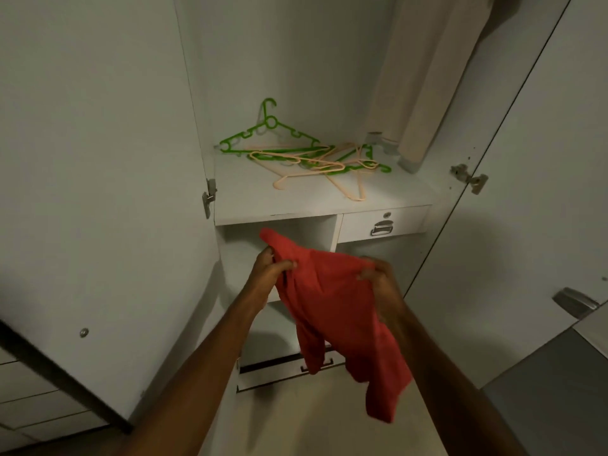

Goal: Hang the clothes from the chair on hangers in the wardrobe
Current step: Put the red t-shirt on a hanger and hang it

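Note:
A red garment [339,311] hangs in front of the open white wardrobe [296,60], held up by both hands. My left hand [268,269] pinches its upper left edge and my right hand [378,279] grips the upper right edge; the rest of the cloth droops down to the right. On the wardrobe shelf [296,202] above lies a tangled pile of hangers: a green hanger [268,133] leans against the back wall, and peach hangers [316,164] lie flat across other green ones.
A beige garment [424,83] hangs at the wardrobe's upper right. Below the shelf sit a small drawer with a metal handle [381,227] and open compartments. Both white doors [98,159] stand open at either side. A grey surface [559,390] lies at the lower right.

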`<action>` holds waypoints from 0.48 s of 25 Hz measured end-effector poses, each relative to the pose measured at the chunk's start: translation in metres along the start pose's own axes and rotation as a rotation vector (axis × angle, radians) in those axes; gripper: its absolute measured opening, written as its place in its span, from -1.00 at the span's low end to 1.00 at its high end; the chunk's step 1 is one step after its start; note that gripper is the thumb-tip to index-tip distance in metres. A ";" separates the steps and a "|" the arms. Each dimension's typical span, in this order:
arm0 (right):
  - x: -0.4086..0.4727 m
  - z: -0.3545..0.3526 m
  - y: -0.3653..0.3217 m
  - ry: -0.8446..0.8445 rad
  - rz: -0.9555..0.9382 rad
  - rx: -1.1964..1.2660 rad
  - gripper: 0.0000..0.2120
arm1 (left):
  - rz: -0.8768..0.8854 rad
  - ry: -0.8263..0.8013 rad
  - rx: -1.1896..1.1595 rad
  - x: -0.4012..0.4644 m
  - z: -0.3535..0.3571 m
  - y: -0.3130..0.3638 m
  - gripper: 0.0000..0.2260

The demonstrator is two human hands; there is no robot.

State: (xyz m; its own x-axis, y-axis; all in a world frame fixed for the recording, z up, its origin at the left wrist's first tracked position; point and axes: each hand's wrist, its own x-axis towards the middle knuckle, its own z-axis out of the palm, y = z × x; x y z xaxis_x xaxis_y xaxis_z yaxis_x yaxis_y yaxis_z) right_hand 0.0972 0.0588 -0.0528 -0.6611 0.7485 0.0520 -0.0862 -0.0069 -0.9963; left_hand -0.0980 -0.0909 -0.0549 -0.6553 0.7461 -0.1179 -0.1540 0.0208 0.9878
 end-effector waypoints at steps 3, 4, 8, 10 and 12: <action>0.030 0.008 -0.010 -0.061 -0.130 -0.167 -0.90 | 0.064 -0.045 0.271 0.021 0.011 0.002 -0.04; 0.038 0.010 -0.014 -0.061 -0.158 -0.236 -0.90 | 0.126 -0.034 0.388 0.028 0.014 0.005 0.09; 0.063 0.016 -0.024 -0.133 -0.204 -0.306 -0.73 | 0.221 -0.283 0.663 0.045 0.036 0.025 -0.14; 0.078 0.014 -0.021 -0.180 -0.187 -0.274 -0.64 | 0.188 -0.376 0.606 0.055 0.052 0.027 -0.54; 0.093 0.007 -0.017 -0.192 -0.175 -0.234 -0.63 | 0.237 -0.277 0.565 0.067 0.062 0.023 -0.69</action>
State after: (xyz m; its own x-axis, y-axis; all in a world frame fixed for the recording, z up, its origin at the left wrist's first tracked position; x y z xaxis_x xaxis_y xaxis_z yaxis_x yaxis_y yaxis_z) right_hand 0.0323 0.1241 -0.0306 -0.7816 0.5863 0.2129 -0.0515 0.2795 -0.9588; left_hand -0.0998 0.0006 -0.0340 -0.3979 0.9152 0.0644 0.4307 0.1243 0.8939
